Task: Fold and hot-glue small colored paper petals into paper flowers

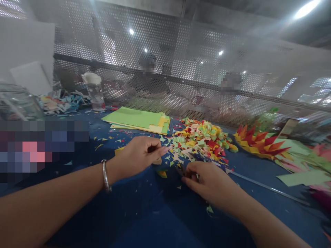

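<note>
Paper scraps (204, 137), heaped (pointed, curled).

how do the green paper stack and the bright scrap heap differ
The stack is large, flat sheets; the heap is small, jumbled pieces. The stack's top is mostly green, whereas the heap mixes red, yellow, green and pale bits. The stack lies low; the heap mounds up. Both are on the blue table.

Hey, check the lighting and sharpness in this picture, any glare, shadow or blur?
Head view: a ceiling light flares at upper right; head view: haze washes out the mesh screen; head view: the table is darkly shaded below the hands, and the dark tool in the right hand looks soft; head view: pixel blocks hide part of the left edge.
</note>
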Tool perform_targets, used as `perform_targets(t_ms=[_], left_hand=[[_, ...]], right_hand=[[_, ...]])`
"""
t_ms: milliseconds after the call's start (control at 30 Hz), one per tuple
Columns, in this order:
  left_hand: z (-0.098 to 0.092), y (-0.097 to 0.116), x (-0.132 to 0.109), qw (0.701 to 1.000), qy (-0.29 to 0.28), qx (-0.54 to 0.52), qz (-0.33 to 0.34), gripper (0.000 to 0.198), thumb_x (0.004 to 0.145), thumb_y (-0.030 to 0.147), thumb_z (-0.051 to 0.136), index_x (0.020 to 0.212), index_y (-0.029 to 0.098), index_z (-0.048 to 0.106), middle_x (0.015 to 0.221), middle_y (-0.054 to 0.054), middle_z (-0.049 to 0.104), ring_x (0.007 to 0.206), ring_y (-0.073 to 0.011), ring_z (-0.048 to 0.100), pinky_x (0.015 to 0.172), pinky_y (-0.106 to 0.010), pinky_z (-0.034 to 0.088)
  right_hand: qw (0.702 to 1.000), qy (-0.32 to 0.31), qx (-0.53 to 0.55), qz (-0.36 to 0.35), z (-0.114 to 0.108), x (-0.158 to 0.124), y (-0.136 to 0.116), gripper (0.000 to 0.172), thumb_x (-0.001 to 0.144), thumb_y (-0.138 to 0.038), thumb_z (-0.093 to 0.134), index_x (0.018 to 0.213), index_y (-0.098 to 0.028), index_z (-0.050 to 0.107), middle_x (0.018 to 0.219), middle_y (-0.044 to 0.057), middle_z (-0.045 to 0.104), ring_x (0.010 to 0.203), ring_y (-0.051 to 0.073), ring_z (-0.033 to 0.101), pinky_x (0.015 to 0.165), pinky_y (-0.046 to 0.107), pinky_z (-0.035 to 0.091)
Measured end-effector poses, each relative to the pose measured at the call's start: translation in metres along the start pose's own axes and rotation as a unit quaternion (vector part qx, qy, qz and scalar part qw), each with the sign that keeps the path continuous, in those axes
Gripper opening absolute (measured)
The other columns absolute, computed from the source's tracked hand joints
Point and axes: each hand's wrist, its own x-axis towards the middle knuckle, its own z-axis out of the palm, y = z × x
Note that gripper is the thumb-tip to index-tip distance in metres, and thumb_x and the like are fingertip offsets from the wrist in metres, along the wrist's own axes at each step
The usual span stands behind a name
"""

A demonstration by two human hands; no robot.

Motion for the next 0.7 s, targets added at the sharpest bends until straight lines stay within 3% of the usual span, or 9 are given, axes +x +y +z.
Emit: perform_targets(t_ms=[133, 200, 300, 533, 700], left_hand=[[0.004, 0.001, -0.002, 1.0, -0.015, -0.023, 0.002, 0.038, 0.092, 0.042, 0.047, 0.068, 0.016, 0.059, 0.061, 0.001, 0.056, 0.057, -0.0105, 0.048, 0.056, -0.023, 0.034], [0.006, -0.001, -0.003, 0.998, -0.029, -0.053, -0.002, 0.03, 0.094, 0.038, 0.045, 0.091, 0.016, 0.065, 0.062, 0.002, 0.057, 0.056, -0.0108, 0.05, 0.055, -0.022, 0.035], [0.007, -0.002, -0.005, 0.997, -0.028, -0.074, 0.0, 0.033, 0.095, 0.033, 0.041, 0.119, 0.019, 0.058, 0.056, 0.006, 0.051, 0.051, -0.0108, 0.049, 0.053, -0.021, 0.034], [0.0, 0.002, -0.006, 0.999, 0.023, -0.049, -0.007, 0.032, 0.097, 0.03, 0.034, 0.12, 0.021, 0.054, 0.057, 0.006, 0.054, 0.053, -0.012, 0.051, 0.058, -0.024, 0.036], [0.0, 0.001, -0.007, 0.998, 0.003, -0.066, 0.008, 0.029, 0.094, 0.023, 0.035, 0.119, 0.021, 0.048, 0.057, 0.006, 0.052, 0.053, -0.0128, 0.05, 0.057, -0.025, 0.034]], right_hand=[[1.0, -0.003, -0.009, 0.003, 0.002, -0.004, -0.004, 0.008, 0.073, -0.013, 0.064, 0.069, -0.019, 0.061, 0.061, -0.001, 0.06, 0.054, 0.014, 0.051, 0.051, 0.026, 0.028], [1.0, -0.011, -0.004, -0.002, 0.002, -0.006, -0.006, 0.008, 0.074, -0.013, 0.063, 0.069, -0.02, 0.062, 0.061, -0.001, 0.061, 0.054, 0.013, 0.052, 0.05, 0.026, 0.028], [1.0, -0.02, 0.011, -0.007, 0.0, -0.006, -0.005, 0.005, 0.079, -0.021, 0.063, 0.074, -0.021, 0.064, 0.064, -0.001, 0.064, 0.056, 0.014, 0.055, 0.049, 0.025, 0.031], [0.996, 0.055, -0.044, 0.048, -0.025, -0.01, 0.013, 0.014, 0.086, -0.027, 0.058, 0.073, -0.021, 0.061, 0.063, 0.001, 0.063, 0.057, 0.016, 0.055, 0.051, 0.027, 0.032], [0.974, 0.051, -0.13, 0.18, -0.027, -0.029, 0.036, 0.022, 0.086, -0.036, 0.056, 0.069, -0.023, 0.053, 0.062, 0.002, 0.063, 0.056, 0.02, 0.057, 0.05, 0.029, 0.028]])
